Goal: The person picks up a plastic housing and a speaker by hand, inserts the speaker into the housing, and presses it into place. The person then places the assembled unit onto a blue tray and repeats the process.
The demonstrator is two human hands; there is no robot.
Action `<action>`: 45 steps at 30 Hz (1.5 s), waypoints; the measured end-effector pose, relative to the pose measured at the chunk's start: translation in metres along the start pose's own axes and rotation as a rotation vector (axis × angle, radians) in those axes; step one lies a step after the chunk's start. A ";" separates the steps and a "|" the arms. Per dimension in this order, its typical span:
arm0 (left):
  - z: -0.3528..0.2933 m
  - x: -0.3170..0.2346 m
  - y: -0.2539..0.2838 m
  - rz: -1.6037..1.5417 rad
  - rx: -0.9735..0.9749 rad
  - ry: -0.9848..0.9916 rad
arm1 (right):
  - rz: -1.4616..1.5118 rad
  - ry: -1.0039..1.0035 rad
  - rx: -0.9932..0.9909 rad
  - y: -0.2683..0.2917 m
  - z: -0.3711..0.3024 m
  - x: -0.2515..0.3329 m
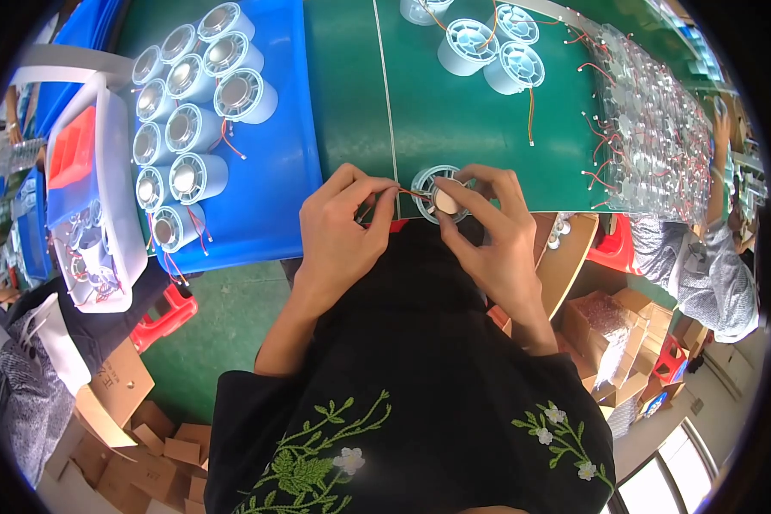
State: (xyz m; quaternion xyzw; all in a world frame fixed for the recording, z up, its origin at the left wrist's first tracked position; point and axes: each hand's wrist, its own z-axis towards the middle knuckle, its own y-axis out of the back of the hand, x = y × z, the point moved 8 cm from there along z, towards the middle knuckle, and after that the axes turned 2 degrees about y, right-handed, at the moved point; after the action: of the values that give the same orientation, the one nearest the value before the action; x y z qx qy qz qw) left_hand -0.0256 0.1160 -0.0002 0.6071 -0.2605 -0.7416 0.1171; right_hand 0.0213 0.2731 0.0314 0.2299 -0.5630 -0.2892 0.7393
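At the near edge of the green table, a pale blue plastic cup-shaped housing (421,181) stands between my hands. My right hand (499,224) grips a small round metal-faced disc (446,202), like a little speaker, at the housing's mouth. Thin red and dark wires (413,193) run leftward from it. My left hand (343,230) pinches the end of these wires between thumb and forefinger. Fingers of the right hand cover part of the housing, so how deep the disc sits cannot be made out.
Several housings with discs (186,179) stand on a blue tray (274,171) at left. Open ribbed housings (469,47) stand at the far right. Clear-wrapped wired parts (651,128) cover the table's right end. A white bin (120,223) is far left; cardboard boxes (612,334) lie lower right.
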 end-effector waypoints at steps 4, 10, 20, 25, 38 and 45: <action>0.000 0.003 0.003 -0.131 -0.054 0.051 | 0.013 0.006 -0.023 0.002 0.001 0.001; 0.002 0.004 0.001 -0.084 -0.055 0.024 | -0.055 0.059 -0.030 0.004 0.004 0.001; 0.001 -0.005 0.005 -0.053 -0.059 -0.073 | 0.161 -0.001 -0.008 0.004 0.001 -0.006; -0.001 -0.015 0.012 -0.114 -0.067 -0.104 | 0.279 -0.087 -0.062 0.011 -0.001 -0.013; 0.003 -0.017 0.017 -0.149 -0.044 -0.134 | 0.210 -0.144 -0.011 0.008 0.003 -0.006; 0.002 -0.015 0.011 0.051 0.039 -0.173 | 0.060 0.000 -0.046 0.006 0.000 0.004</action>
State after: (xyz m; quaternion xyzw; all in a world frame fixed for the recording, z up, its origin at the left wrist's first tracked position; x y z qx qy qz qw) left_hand -0.0250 0.1144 0.0189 0.5360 -0.2996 -0.7827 0.1012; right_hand 0.0232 0.2746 0.0378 0.1957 -0.5629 -0.2797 0.7528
